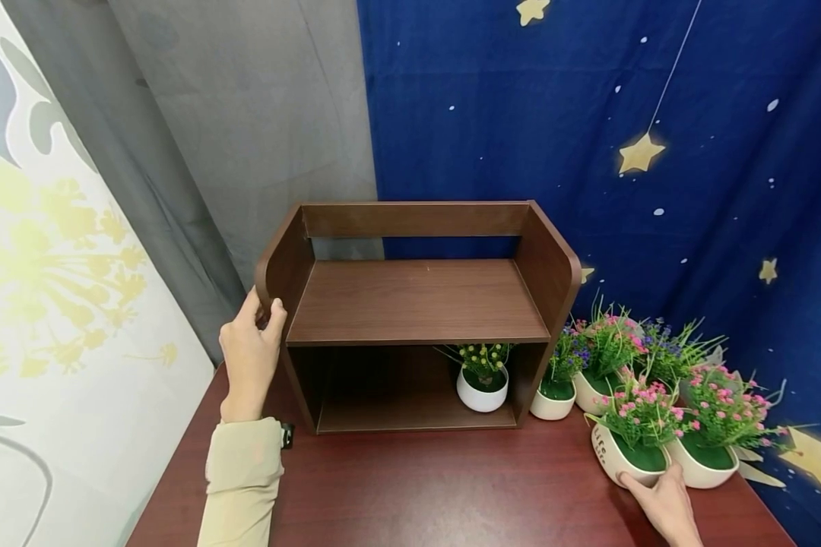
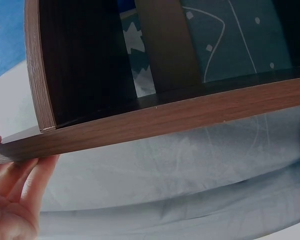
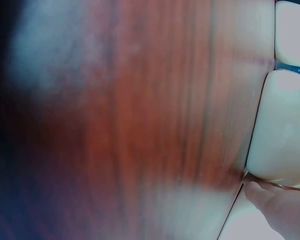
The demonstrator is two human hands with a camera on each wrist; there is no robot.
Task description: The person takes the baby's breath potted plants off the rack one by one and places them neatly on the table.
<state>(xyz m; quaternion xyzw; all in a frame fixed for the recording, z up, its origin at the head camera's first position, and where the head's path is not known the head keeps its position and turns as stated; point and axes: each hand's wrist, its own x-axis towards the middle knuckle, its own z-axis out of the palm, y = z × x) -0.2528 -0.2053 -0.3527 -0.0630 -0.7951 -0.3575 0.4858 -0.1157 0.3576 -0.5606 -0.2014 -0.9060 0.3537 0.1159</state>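
Person's L hand (image 1: 252,357) grips the near edge of the L side panel of a dark-brown wooden desktop shelf (image 1: 420,300), thumb on 1 face, fingers on the other, so narrow w/ just the board btwn them. Shelf stands upright on the reddish-brown table (image 1: 445,490), near the middle. R hand (image 1: 665,505), at the near R, holds the near end of a white oval pot w/ pink flowers (image 1: 619,460) & "Life" lettering on its L side; thumb & fingers spread around the end, can't tell if its base is off the table. That pot is R of the shelf, just beside another pink-flowered pot (image 1: 710,465) to its R. Farther back: a small purple-flowered pot (image 1: 553,401) next to the shelf's R side, a 2nd pink-flowered plant (image 1: 609,342) & a violet-flowered plant (image 1: 667,351). Inside the lower compartment, at its R end, is a round white pot w/ yellow flowers (image 1: 482,395). Far side: grey curtain (image 1: 246,99) L, blue star-print curtain (image 1: 506,137) R. White panel w/ yellow floral print (image 1: 55,304) at far L. Beige sleeve (image 1: 242,486) on the L arm.
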